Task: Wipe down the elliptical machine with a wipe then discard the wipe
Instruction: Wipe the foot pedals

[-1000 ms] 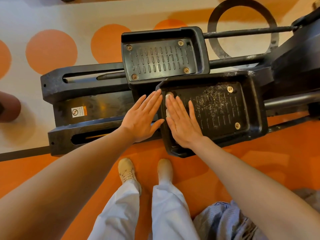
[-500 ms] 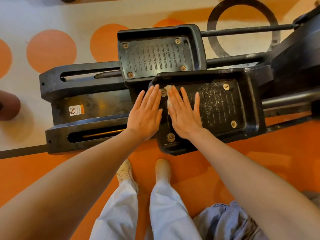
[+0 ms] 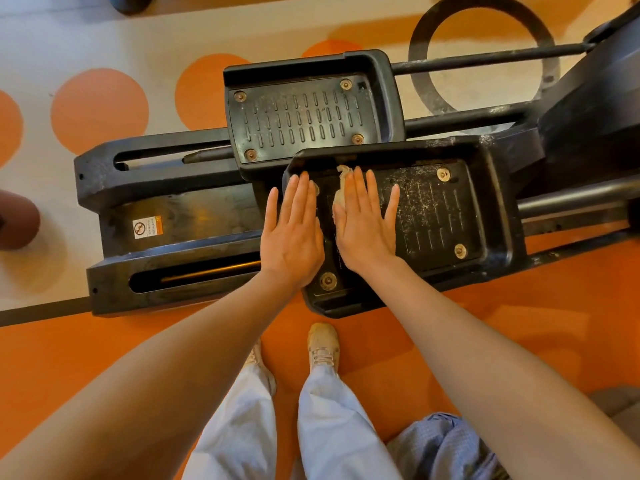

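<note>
Floor (image 3: 485, 341): orange carpet nearside, cream band with orange dots beyond. Black elliptical machine (image 3: 173, 202) lies across the view; far ribbed black plastic pedal (image 3: 304, 116) clean, near black plastic pedal (image 3: 450, 216) speckled with pale dust on its right part. Crumpled off-white wipe (image 3: 341, 194) sits in the near pedal under the index-finger edge of the right hand (image 3: 367, 226), which lies flat, fingers spread. Left hand (image 3: 294, 233) flat, fingers together, on the pedal's left rim. Against half a second back: both hands sit slightly farther up the pedal, more wipe showing.
</note>
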{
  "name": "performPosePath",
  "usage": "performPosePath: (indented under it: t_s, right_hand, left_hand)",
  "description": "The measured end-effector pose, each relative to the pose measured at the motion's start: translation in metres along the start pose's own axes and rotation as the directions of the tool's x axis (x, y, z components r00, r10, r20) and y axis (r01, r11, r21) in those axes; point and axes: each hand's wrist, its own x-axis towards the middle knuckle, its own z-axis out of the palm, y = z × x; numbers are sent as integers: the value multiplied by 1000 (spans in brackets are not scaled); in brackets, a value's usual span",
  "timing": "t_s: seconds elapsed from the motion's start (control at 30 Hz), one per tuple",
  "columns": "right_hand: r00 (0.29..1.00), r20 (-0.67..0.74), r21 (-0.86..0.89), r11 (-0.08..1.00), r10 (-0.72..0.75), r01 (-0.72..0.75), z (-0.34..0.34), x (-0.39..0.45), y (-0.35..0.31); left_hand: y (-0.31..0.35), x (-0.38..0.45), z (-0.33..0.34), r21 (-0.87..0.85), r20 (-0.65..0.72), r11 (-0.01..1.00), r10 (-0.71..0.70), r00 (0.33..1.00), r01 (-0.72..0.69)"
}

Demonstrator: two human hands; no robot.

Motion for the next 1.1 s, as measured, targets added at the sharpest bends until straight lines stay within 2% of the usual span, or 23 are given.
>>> performPosePath:
  t_s: [0.07, 0.2, 0.43, 0.6, 0.8, 1.0, 1.1]
  right_hand:
    - [999, -48, 73, 997, -18, 21, -1, 1, 0]
    - [977, -96, 251, 945, -192, 210, 5, -6, 13]
    - [932, -74, 229, 903, -356, 363, 11, 2, 20]
    - [935, -131, 201, 915, -329, 350, 11, 3, 31]
    - [984, -111, 249, 955, -136, 160, 7, 0, 42]
    - [964, -75, 375, 888, -256, 265, 3, -1, 27]
    - [947, -58, 302, 899, -316, 318, 9, 0, 28]
  left_hand:
    - [3, 2, 0, -22, -18, 1000, 14, 1000, -14]
    - [14, 7, 6, -73, -56, 997, -31, 998, 27]
    - [17, 8, 13, -104, -91, 994, -55, 994, 45]
    - [14, 6, 14, -82, -78, 996, -48, 996, 41]
    - [13, 5, 14, -92, -57, 994, -58, 997, 53]
    - [12, 4, 13, -67, -51, 996, -55, 997, 52]
    - [11, 4, 12, -43, -38, 998, -57, 998, 56]
